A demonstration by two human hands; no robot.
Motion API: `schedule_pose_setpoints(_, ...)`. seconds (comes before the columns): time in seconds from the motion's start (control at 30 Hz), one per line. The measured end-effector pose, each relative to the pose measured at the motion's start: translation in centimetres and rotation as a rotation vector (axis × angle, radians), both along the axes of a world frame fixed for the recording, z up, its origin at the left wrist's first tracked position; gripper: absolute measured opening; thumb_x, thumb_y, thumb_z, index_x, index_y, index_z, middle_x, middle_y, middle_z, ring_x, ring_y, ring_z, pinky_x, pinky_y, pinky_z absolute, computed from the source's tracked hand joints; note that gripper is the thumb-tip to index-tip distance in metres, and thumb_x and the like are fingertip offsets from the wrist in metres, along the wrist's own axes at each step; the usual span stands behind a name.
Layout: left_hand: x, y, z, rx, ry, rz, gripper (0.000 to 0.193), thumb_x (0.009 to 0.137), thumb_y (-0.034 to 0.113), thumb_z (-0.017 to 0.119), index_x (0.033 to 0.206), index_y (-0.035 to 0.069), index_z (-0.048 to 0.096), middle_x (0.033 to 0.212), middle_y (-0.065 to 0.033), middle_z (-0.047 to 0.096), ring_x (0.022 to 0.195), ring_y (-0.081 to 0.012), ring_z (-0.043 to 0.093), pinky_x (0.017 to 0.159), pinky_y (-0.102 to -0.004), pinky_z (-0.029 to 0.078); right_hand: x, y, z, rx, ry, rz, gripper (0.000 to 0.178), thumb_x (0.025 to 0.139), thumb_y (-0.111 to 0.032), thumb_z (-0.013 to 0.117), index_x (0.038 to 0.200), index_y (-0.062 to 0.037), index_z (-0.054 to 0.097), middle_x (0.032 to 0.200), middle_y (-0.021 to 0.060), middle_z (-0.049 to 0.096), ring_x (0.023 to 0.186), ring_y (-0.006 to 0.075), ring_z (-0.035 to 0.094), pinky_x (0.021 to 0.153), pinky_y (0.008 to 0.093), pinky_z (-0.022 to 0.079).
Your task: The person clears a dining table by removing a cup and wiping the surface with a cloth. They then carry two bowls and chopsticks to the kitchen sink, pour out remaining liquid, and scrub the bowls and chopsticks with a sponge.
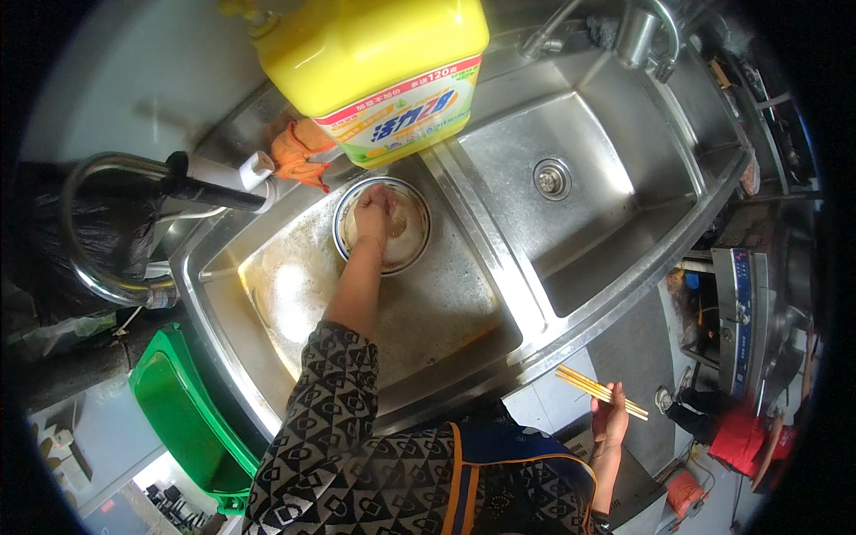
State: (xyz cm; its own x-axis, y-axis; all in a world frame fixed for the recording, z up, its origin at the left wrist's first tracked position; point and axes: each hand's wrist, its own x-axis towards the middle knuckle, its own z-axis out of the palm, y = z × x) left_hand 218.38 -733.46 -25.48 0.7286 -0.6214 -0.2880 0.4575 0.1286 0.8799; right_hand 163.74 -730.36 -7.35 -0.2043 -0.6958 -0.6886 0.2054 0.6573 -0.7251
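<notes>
My left hand (372,217) reaches down into a white bowl with a blue-lined rim (423,246), which stands in the left basin (446,303). Its fingers are curled together inside the bowl, and whatever they grip is hidden. Pale, cloudy matter (407,234) shows in the bowl beside them. Beyond the sink's near edge, at the lower right, my right hand (610,417) is closed around a few yellowish chopsticks (585,383). The chopsticks point up and left, outside the basins.
A large yellow detergent jug (374,53) stands behind the bowl, beside an orange rubber glove (299,156). The right basin (588,152) has a drain (552,179). A green bin (183,401) stands at the left. Another person in red (744,437) is at the far right.
</notes>
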Motion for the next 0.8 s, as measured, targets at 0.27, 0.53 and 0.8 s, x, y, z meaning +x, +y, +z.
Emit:
schedule_pose_setpoints(0.27, 1.6, -2.2, -4.2, 0.058, 0.311, 0.227, 0.013, 0.078, 0.007, 0.059, 0.091, 0.009, 0.055, 0.079, -0.0028, 0.057, 0.073, -0.0159, 0.054, 0.065, -0.0272, 0.045, -0.1, -0.6, -0.2, 0.001, -0.032, 0.078, 0.023, 0.089, -0.032, 0.057, 0.091, -0.0092, 0.059, 0.084, 0.0024, 0.061, 0.074, 0.0132, 0.060, 0.058, 0.0241, 0.050)
schedule_pose_setpoints(0.53, 3.5, -1.0, -5.3, 0.062, 0.442, 0.133, 0.015, 0.081, 0.007, 0.056, 0.096, 0.008, 0.057, 0.084, -0.0051, 0.059, 0.073, -0.0170, 0.055, 0.062, -0.0290, 0.045, -0.5, -0.6, -0.9, 0.035, 0.005, 0.066, 0.023, 0.090, -0.032, 0.056, 0.092, -0.0089, 0.059, 0.086, 0.0012, 0.061, 0.076, 0.0126, 0.060, 0.059, 0.0244, 0.050)
schedule_pose_setpoints(0.8, 3.1, -1.0, -5.9, -0.025, 0.376, -0.005, 0.017, 0.083, 0.009, 0.054, 0.100, 0.010, 0.058, 0.088, -0.0041, 0.061, 0.073, -0.0178, 0.057, 0.059, -0.0276, 0.045, 0.0, -0.8, -1.3, 0.046, 0.028, 0.028, 0.024, 0.089, -0.032, 0.058, 0.095, -0.0090, 0.058, 0.087, -0.0001, 0.059, 0.077, 0.0127, 0.059, 0.059, 0.0257, 0.050)
